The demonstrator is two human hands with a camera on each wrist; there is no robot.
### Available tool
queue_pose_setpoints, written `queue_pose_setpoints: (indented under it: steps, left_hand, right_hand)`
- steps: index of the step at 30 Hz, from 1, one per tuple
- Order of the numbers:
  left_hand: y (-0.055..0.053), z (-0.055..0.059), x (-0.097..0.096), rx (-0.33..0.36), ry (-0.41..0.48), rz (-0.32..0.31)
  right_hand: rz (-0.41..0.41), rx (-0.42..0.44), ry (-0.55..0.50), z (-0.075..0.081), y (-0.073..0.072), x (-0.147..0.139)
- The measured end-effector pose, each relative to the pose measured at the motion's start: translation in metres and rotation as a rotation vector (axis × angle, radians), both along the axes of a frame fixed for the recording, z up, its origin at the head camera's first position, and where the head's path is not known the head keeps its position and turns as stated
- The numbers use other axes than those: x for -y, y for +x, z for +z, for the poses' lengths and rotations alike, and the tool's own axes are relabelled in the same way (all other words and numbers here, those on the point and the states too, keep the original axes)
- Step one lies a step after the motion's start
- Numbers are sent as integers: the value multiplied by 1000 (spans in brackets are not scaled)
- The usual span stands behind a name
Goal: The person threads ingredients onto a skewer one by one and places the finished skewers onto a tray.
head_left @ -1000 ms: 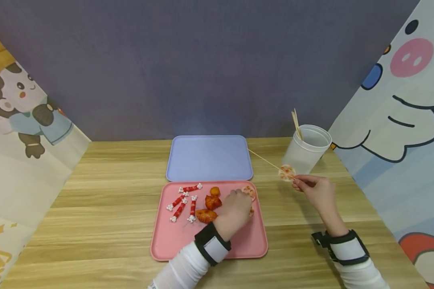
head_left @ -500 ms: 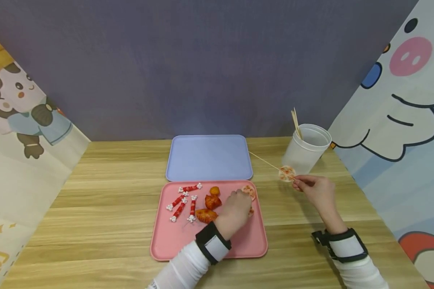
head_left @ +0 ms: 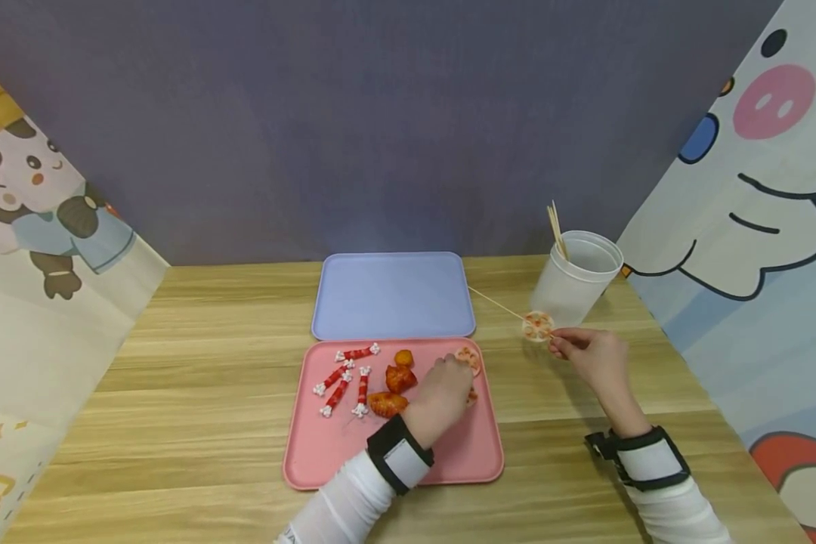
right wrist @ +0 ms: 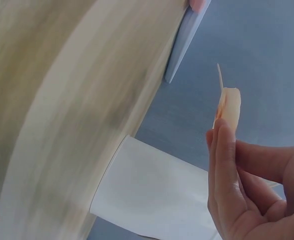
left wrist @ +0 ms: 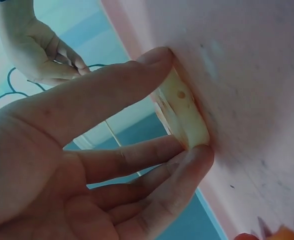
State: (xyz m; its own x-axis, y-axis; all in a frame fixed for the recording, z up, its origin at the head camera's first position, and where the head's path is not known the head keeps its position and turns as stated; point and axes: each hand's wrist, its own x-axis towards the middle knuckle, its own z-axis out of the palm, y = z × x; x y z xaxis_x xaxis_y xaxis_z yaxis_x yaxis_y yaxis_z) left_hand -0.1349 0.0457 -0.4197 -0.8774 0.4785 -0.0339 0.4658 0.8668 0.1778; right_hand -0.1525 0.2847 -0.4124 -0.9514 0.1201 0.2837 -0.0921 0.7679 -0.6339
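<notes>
Left hand (head_left: 440, 397) pinches a round cream slice (left wrist: 191, 114) near the right edge of the flat pink tray (head_left: 343, 457); right hand (head_left: 595, 359) pinches a thin wooden stick (head_left: 496, 302), best held steady

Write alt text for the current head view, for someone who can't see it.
A person's right hand holds a stick bearing a round slice while the left hand reaches into a pink tray of food pieces. Beyond are a blue tray and a white cup of sticks.
</notes>
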Motion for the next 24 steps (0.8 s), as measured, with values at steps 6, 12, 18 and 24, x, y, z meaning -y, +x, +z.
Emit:
queue_pose_setpoints:
  steps: [6, 12, 18, 24]
  left_hand:
    - [-9, 0, 9, 95, 97, 25]
    - [-18, 10, 24, 126, 196, 63]
    - [-28, 16, 43, 221, 347, 106]
    - [-34, 22, 64, 202, 473, 115]
  right_hand:
    - [4, 21, -16, -2, -3, 1]
    - [-7, 40, -17, 3, -7, 7]
    - [8, 39, -46, 9, -10, 18]
    - [28, 19, -87, 17, -10, 24]
